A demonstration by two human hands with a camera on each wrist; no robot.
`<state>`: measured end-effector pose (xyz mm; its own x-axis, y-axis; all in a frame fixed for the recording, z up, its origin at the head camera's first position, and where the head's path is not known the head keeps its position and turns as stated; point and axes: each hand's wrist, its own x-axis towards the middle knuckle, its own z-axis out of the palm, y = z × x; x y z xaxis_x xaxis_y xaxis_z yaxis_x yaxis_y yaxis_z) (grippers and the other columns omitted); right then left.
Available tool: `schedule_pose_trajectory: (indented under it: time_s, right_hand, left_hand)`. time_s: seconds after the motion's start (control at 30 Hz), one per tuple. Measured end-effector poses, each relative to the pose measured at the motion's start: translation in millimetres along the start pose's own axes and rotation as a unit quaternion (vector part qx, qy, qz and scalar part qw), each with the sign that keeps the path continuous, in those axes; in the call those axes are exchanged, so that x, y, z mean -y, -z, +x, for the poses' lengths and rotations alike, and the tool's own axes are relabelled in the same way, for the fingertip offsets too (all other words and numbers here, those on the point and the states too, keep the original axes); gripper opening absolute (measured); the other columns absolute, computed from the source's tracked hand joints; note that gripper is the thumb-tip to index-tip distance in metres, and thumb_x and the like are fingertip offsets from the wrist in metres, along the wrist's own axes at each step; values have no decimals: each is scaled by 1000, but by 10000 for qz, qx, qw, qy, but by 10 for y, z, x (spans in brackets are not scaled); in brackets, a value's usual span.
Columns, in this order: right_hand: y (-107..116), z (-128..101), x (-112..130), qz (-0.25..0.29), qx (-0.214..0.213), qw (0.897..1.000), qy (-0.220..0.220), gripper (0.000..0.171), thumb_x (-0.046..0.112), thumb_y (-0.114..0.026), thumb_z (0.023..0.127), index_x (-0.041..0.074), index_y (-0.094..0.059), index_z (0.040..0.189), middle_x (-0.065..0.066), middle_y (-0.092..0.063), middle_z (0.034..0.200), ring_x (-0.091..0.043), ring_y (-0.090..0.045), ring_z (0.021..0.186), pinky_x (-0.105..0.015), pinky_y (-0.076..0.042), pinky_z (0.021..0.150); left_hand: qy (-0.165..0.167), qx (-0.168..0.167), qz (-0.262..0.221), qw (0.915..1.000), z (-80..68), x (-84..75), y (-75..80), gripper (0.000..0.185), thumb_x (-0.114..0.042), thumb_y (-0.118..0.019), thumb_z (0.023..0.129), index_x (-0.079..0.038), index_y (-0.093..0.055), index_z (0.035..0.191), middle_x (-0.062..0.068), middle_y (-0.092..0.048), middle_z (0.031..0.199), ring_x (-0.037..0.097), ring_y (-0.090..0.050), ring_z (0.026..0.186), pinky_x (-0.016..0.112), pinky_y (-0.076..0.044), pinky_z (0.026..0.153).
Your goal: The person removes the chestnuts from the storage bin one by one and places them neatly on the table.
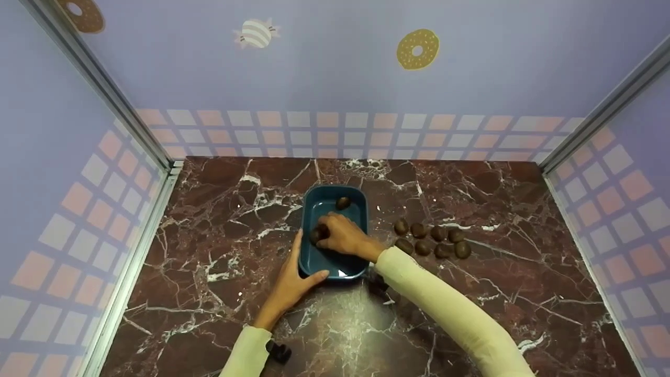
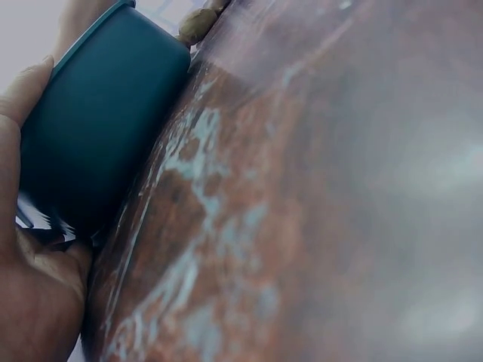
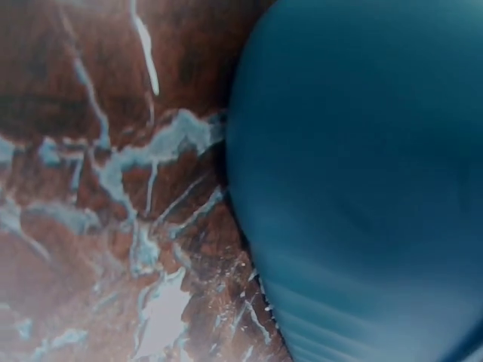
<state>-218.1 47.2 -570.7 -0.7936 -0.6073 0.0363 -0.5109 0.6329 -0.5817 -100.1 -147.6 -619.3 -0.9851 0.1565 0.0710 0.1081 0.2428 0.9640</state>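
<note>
A blue rectangular container (image 1: 309, 262) stands on the table, also filling much of the right wrist view. My left hand (image 1: 291, 280) grips its near left corner, fingers along the left side and thumb at the front rim; the left wrist view shows this hand against the outer wall of the container (image 2: 106, 113). Inside the container, my right hand (image 1: 343, 235) holds a brown kiwi (image 1: 316, 235) in its fingertips, partly covering it. Another kiwi (image 1: 343, 203) lies near the container's far end. The right wrist view shows neither hand nor fruit.
Several kiwis (image 1: 438, 234) lie in two rough rows on the table right of the container, near the right forearm. The marbled dark red table (image 1: 220, 220) is bounded by patterned walls (image 1: 335, 78) at the back and both sides.
</note>
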Motion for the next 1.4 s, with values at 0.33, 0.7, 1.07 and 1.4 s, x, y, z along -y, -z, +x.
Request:
schedule_pose_trajectory:
  time_s: [0.33, 0.7, 1.07, 1.4]
  right_hand:
    - [192, -184, 169, 164, -125, 9998, -34, 39, 23, -90, 95, 6, -76, 127, -12, -71, 122, -30, -69, 107, -49, -59, 96]
    - [357, -415, 159, 507, -444, 9976, 149, 41, 20, -90, 95, 1, -75, 129, -13, -70, 120, -38, -71, 105, -48, -60, 89]
    - [496, -657, 81, 599, -802, 9949, 101, 39, 19, -91, 94, 4, -75, 127, -9, -70, 110, -30, -68, 95, -40, -55, 81]
    - [574, -831, -58, 698, -1041, 9921, 8, 41, 19, -92, 93, 4, -75, 127, -8, -72, 112, -23, -67, 92, -36, -56, 79]
  left_hand:
    - [-1, 87, 10, 10000, 4, 23, -6, 117, -30, -90, 95, -19, -10, 180, 12, -18, 183, 38, -27, 165, 65, -26, 129]
    - [19, 101, -63, 9999, 15, 28, -8, 119, -31, -90, 95, -16, -7, 179, 14, -17, 183, 37, -31, 164, 62, -28, 129]
    - [122, 99, 15, 9999, 0, 27, -7, 117, -28, -90, 95, -22, -9, 180, 8, -13, 184, 38, -18, 168, 70, -19, 130]
    - [98, -1, -137, 9999, 7, 21, -34, 118, -18, -90, 92, -19, -10, 179, 13, -17, 183, 39, -23, 166, 66, -20, 131]
